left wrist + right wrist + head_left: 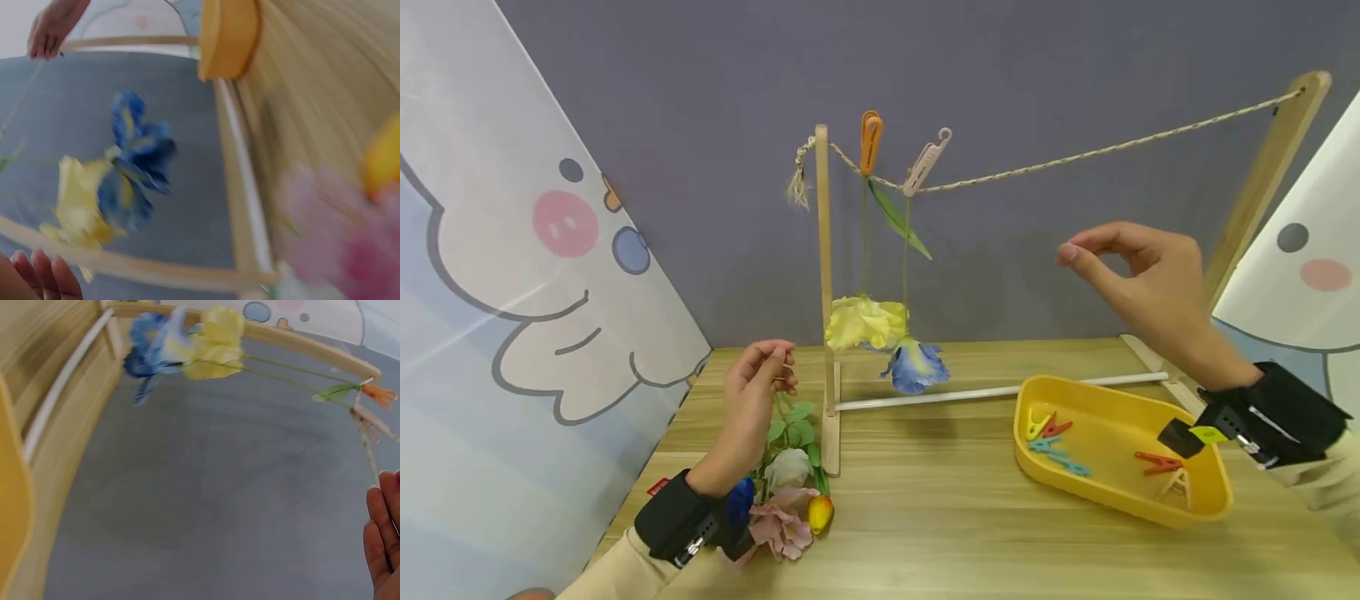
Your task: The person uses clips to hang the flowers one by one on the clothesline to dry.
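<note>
Two artificial flowers hang head down from a rope (1097, 154). An orange clothespin (870, 143) grips the stem of the yellow flower (867, 322), and a pale pink clothespin (927, 162) grips that of the blue flower (915, 367). My left hand (748, 404) hovers left of the wooden post (824, 275), fingers loosely bent with nothing between them. Below it lie more artificial flowers, among them a pink one (782, 525). To the right, my right hand (1150, 279) is raised below the rope, thumb near the forefinger, holding nothing. Its fingers (377, 540) look fairly straight in the right wrist view.
A yellow bin (1120, 504) with several clothespins, including a red one (1157, 462), stands below my right hand. A second wooden post (1270, 175) holds the rope's right end. A white rod (955, 396) joins the stand's feet. Cartoon-printed panels (482, 250) flank the table.
</note>
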A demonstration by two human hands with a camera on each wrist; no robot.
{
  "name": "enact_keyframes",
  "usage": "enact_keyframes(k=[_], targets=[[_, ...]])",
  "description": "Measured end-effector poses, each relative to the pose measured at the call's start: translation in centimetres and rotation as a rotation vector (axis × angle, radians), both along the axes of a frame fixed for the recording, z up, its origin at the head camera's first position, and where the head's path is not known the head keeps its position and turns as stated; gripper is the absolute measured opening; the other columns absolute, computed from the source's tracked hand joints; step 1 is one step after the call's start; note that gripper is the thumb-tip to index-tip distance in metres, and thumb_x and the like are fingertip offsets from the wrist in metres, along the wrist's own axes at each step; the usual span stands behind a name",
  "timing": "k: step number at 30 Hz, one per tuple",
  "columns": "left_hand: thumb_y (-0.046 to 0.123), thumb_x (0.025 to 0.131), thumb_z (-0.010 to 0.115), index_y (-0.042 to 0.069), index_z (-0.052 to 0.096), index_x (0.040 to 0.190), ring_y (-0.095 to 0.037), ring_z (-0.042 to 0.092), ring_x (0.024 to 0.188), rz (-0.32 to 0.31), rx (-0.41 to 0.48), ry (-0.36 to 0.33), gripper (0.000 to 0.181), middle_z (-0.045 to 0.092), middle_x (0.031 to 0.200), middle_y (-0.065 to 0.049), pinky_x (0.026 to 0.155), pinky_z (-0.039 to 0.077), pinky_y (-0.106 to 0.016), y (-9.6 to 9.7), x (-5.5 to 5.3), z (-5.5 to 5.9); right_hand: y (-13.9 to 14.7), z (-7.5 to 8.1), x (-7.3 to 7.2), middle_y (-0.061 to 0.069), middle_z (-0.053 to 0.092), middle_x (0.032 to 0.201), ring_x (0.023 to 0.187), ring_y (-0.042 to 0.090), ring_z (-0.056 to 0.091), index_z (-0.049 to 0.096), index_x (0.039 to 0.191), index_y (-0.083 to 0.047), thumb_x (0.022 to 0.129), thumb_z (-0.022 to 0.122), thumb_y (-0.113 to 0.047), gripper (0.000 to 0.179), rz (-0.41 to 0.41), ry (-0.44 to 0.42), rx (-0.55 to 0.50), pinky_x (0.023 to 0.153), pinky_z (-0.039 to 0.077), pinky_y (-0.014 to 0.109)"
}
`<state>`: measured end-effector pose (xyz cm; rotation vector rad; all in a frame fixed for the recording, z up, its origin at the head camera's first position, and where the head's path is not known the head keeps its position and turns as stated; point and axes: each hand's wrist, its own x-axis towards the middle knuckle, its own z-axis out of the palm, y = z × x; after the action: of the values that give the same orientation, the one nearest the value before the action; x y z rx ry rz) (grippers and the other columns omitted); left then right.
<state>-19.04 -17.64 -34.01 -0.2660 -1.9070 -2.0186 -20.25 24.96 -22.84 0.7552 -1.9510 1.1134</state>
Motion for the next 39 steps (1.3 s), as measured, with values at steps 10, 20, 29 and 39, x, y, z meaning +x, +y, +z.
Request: enact_keyframes(k=[10,20,29,39], targets=[[0.017,0.111,0.047,-0.006,0.058,0.125,-0.011,0.061,0.073,0.127,-0.133,-0.2,0.029,0.062,0.095,0.005,0.066,0.054,-0.026,-5.5,-0.4,-4.0,3.2,-4.3,-0.3,-0.001,0.075,0.095,0.095,0.007,0.068,0.076,0.102,0.003,0.089,0.072,0.013,0.017,-0.044,-0.088,0.05,0.096,0.047,0.013],[0.021,0.109,0.054,-0.003,0.061,0.127,-0.01,0.063,0.081,0.193,-0.354,-0.226,0.031,0.063,0.103,0.001,0.07,0.055,-0.028,-8.1,-0.7,-5.8,4.5,-9.0,0.7,-0.009,0.075,0.097,0.093,-0.002,0.06,0.079,0.103,-0.023,0.096,0.077,-0.021,0.008,-0.235,-0.363,0.2,0.083,0.04,0.012],[0.018,0.109,0.052,-0.001,0.06,0.131,-0.028,0.062,0.107,0.227,-0.527,-0.29,0.03,0.062,0.127,-0.022,0.082,0.054,-0.026,-9.9,-1.4,-7.0,5.9,-13.0,0.0,-0.009,0.075,0.089,0.081,0.001,0.066,0.078,0.098,-0.027,0.096,0.076,-0.027,0.003,-0.19,-0.466,0.357,0.063,0.051,0.022],[0.023,0.107,0.054,-0.006,0.05,0.142,-0.038,0.06,0.11,0.165,-0.653,-0.445,0.045,0.055,0.132,-0.029,0.073,0.051,-0.032,-10.8,-1.8,-7.7,6.8,-16.0,-1.0,-0.005,0.071,0.078,0.065,0.009,0.062,0.078,0.094,-0.013,0.098,0.073,-0.023,0.012,-0.054,-0.751,0.537,0.055,0.046,0.024]])
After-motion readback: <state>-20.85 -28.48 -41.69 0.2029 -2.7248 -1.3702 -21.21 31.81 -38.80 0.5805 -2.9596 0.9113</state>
